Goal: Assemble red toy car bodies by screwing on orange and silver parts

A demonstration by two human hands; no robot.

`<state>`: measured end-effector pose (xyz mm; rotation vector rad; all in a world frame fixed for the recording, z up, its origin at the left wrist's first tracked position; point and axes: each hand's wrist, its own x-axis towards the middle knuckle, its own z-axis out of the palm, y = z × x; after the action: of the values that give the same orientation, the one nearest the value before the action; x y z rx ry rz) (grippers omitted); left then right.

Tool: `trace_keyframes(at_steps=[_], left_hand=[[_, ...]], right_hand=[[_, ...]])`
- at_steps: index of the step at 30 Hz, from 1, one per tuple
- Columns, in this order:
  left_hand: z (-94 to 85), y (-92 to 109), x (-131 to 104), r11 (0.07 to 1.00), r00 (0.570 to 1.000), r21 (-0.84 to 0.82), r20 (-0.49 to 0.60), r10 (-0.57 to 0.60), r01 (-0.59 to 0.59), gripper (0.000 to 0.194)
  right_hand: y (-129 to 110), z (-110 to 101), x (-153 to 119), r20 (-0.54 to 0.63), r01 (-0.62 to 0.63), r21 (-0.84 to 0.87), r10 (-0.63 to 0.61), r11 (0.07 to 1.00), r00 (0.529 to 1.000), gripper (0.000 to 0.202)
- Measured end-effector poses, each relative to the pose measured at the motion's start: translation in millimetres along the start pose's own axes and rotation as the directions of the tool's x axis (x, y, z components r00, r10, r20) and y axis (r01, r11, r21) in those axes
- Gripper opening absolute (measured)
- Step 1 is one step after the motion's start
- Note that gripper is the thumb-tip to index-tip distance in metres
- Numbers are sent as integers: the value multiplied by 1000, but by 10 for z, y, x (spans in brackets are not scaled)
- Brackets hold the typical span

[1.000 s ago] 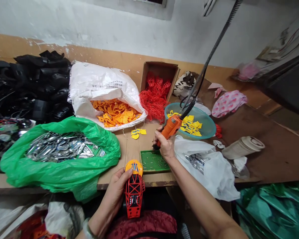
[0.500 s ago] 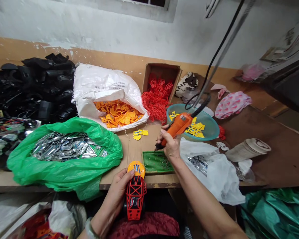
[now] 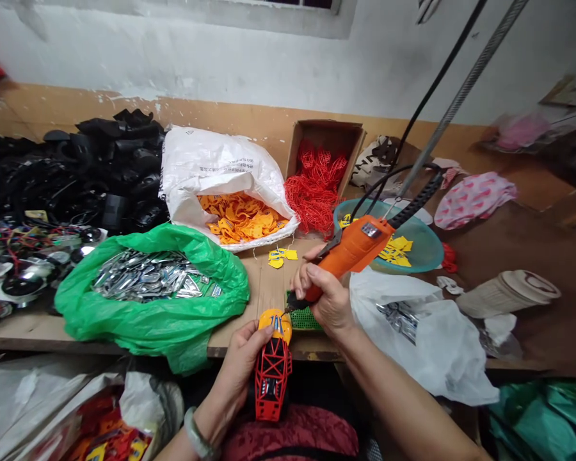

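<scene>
My left hand (image 3: 242, 358) is closed on a toy car (image 3: 272, 368) with a red lattice frame and a yellow-orange front, held low at the table's edge. An orange electric screwdriver (image 3: 352, 251) hangs from a cable and a coiled spring, and my right hand (image 3: 327, 298) grips it. Its tip points down at the car's yellow-orange front; whether it touches is too small to tell. Behind the tip, a green mesh tray (image 3: 304, 319) is partly hidden by the screwdriver and my right hand.
Left are a green bag (image 3: 228, 288) of silvery parts and black parts (image 3: 110, 166). Behind stand a white sack (image 3: 211, 153) of orange pieces and a box (image 3: 352, 144) of red frames. To the right are a teal basin (image 3: 429, 246), a white bag (image 3: 441, 346) and a cup (image 3: 504, 294).
My right hand has brought the screwdriver down and nearer, from above the green tray to the car's front. The whole view has shifted slightly, with things standing farther right.
</scene>
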<state>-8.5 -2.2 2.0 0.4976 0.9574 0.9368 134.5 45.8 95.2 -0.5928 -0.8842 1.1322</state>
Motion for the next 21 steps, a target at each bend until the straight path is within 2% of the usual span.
trace_keyframes(at_steps=[21], left_hand=[[36, 15, -18, 1000, 999, -4, 31, -25, 25, 46]], right_hand=[[92, -58, -8, 1, 9, -52, -9, 999, 1000, 18]])
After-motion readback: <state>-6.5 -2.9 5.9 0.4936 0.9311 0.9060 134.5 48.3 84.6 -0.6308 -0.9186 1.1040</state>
